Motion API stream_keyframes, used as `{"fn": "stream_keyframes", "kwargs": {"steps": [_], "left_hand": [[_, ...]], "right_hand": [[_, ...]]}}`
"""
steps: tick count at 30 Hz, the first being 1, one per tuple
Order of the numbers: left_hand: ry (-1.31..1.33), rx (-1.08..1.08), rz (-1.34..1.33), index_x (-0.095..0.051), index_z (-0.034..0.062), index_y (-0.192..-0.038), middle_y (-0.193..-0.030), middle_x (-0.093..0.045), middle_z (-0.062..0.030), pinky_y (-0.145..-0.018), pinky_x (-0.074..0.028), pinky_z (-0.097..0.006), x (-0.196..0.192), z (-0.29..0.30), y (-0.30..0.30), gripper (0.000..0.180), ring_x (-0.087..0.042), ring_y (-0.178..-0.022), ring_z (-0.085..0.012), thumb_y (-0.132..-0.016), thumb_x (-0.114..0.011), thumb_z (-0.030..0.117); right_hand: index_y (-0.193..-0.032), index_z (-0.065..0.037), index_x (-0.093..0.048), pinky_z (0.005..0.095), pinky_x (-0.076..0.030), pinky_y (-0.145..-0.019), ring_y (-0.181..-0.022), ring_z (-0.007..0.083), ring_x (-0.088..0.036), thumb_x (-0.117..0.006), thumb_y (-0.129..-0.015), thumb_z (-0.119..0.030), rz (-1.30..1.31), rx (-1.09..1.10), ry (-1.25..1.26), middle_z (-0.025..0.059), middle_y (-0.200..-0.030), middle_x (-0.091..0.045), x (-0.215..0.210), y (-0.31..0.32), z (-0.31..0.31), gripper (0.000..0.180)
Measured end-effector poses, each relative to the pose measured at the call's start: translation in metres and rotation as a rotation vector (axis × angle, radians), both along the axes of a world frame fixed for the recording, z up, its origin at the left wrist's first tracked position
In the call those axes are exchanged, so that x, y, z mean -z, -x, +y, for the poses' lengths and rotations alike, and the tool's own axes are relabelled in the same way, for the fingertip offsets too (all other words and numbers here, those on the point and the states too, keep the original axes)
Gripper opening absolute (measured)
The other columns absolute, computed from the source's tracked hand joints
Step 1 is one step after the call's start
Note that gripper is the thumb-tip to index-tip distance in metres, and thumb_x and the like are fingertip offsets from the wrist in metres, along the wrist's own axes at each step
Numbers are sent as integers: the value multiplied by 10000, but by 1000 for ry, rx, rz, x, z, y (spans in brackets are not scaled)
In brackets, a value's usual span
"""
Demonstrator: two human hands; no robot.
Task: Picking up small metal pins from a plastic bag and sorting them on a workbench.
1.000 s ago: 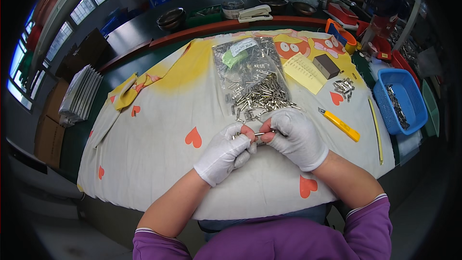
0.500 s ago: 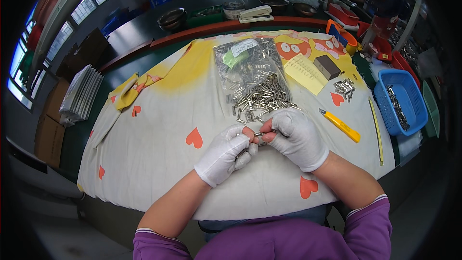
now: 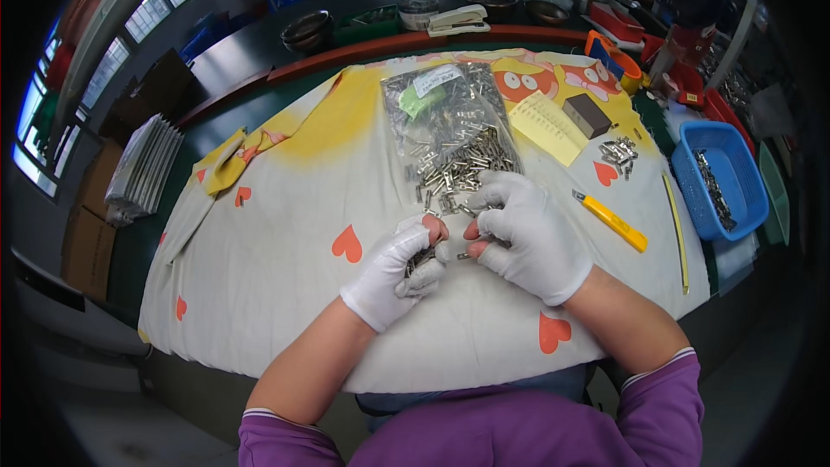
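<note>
Both my hands wear white gloves with bare thumb and finger tips. My left hand [image 3: 399,270] is closed round several small silver metal parts [image 3: 418,261], partly hidden by its fingers. Just to its right, my right hand [image 3: 532,242] has bent fingers, with one small metal part [image 3: 463,256] showing at the tips. A gap separates the hands. Ahead of them lies a clear plastic bag [image 3: 399,134], with a heap of similar metal parts [image 3: 471,160] in and at its mouth. Their exact kind is too small to tell.
On the patterned cloth [image 3: 285,294], a yellow utility knife [image 3: 612,223], a yellow paper slip [image 3: 549,128], a dark block [image 3: 588,116] and a small metal pile [image 3: 619,156] lie right. Beyond are a blue basket [image 3: 748,182] and a narrow yellow strip [image 3: 676,233]. A stapler [image 3: 458,21] stands at the back.
My hands have moved apart from where their fingertips met over a metal part. The left hand has shifted slightly left, and the parts in its palm now show.
</note>
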State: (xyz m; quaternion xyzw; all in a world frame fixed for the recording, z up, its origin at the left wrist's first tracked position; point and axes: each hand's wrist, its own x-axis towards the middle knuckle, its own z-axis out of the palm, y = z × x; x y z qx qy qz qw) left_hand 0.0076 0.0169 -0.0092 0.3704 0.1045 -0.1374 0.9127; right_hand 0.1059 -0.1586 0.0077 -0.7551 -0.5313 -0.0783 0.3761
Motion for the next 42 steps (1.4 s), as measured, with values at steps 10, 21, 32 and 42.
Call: {"fn": "stream_keyframes", "kwargs": {"steps": [10,21,32,42], "left_hand": [[-84,-55,-9,-490,96,-862,-749,-548,-18,-353,-237,-184,-3,-4,-1,117,-321,-388,-46,-901,-492,207],[-27,-129,33,-467,115,-896,-803,-550,-34,-362,-237,-182,1,-4,0,68,-350,-434,-47,-877,-529,137],[-60,-153,4,-479,109,-872,-754,-515,-17,-340,-239,-180,-1,-1,-2,88,-342,-402,-45,-893,-504,191],[-326,-127,93,-494,92,-894,-728,-520,-11,-379,-264,-179,-8,-10,-3,110,-378,-459,-44,-847,-574,151]], "right_hand": [[-635,-62,-591,429,-416,-885,-1104,353,-471,-710,-576,-90,-186,35,195,93,-1004,-592,5,5,3,135],[-724,-52,-605,434,-414,-852,-1062,347,-496,-682,-586,-58,-139,99,247,99,-926,-591,-2,-1,7,158],[-659,-54,-606,456,-378,-923,-1093,354,-467,-683,-593,-98,-216,20,230,96,-999,-585,4,-2,10,110],[-707,-50,-474,461,-427,-839,-1028,373,-515,-677,-566,-10,-304,91,-15,101,-881,-560,1,-6,9,251]]}}
